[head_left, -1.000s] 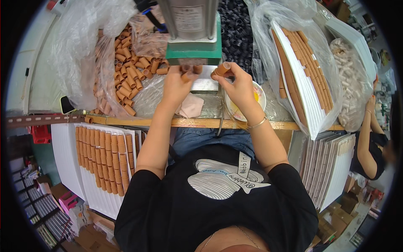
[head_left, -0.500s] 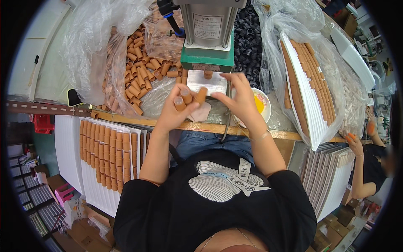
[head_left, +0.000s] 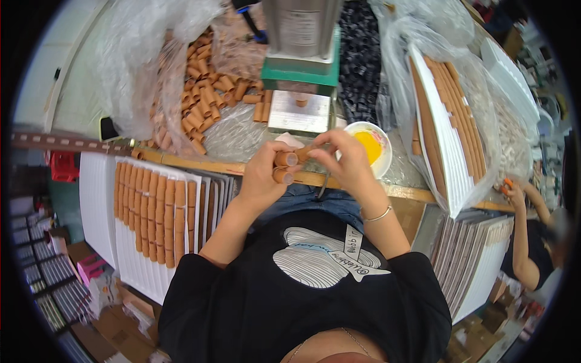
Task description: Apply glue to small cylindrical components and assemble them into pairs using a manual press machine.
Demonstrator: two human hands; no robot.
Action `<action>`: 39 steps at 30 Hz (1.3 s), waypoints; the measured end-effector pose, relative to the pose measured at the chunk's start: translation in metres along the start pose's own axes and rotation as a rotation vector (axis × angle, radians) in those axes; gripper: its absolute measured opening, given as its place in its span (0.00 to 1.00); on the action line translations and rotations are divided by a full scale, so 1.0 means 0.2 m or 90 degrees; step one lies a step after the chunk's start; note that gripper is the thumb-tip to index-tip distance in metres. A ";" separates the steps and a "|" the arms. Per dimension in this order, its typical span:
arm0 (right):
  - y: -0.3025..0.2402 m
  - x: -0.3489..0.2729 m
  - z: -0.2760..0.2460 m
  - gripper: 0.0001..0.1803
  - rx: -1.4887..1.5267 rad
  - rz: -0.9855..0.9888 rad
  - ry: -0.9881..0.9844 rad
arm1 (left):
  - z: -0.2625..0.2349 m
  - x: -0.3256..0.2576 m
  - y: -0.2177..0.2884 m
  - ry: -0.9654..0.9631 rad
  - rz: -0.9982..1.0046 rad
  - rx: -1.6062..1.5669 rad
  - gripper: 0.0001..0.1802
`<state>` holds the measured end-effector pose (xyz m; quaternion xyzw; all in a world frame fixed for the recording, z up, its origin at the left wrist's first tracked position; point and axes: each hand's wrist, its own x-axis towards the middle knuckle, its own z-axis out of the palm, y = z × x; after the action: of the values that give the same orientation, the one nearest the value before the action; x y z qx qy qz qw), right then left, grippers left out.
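My left hand (head_left: 260,176) is closed around two short tan tubes (head_left: 284,160), their round ends facing right. A third tan tube (head_left: 302,155) sticks up between my hands. My right hand (head_left: 352,162) pinches its far end with thumb and forefinger. Both hands are over the table's front edge, just this side of the bench press (head_left: 300,71) with its green head. On the press's metal plate (head_left: 298,118) a small tan piece (head_left: 301,101) stands under the head. Part of the held tubes is covered by my fingers.
Loose tan tubes (head_left: 206,103) lie heaped in clear plastic at left, black rings (head_left: 358,66) behind right. A white dish (head_left: 385,158) holds something yellow. Trays of tan tubes (head_left: 148,212) lean below left; another tray (head_left: 445,139) stands right. A co-worker's hand (head_left: 514,195) shows far right.
My right hand has come back from beside the press plate and now grips the tube at my left hand. Both hands are lower and closer to me. The view has shifted slightly.
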<state>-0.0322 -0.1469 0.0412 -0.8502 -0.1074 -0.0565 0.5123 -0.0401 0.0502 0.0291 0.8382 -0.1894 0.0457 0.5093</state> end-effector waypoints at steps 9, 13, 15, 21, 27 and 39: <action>0.51 0.27 -0.37 0.11 -0.516 -0.017 -0.006 | -1.27 -0.73 -0.05 0.221 -0.424 0.190 0.13; 0.48 0.33 -0.34 0.08 -0.563 0.008 -0.075 | -1.67 -1.14 -0.15 0.378 -0.521 0.304 0.11; 0.46 0.36 -0.32 0.07 -0.610 -0.012 -0.102 | -1.69 -1.21 -0.14 0.386 -0.583 0.375 0.13; 0.52 0.37 -0.33 0.08 -0.609 -0.036 -0.105 | -1.77 -1.27 -0.31 0.240 -0.700 0.424 0.17; 0.60 0.37 -0.37 0.07 -0.534 -0.058 -0.052 | -1.76 -1.35 -0.46 0.312 -0.601 0.184 0.23; 0.44 0.29 -0.38 0.07 -0.283 0.021 0.115 | -1.24 -1.09 -0.17 0.503 -0.515 0.653 0.19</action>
<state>0.0459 -0.2467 0.0122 -0.9351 -0.0323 -0.1459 0.3212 -0.2012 0.3392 0.0608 0.8952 0.3737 0.2346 0.0629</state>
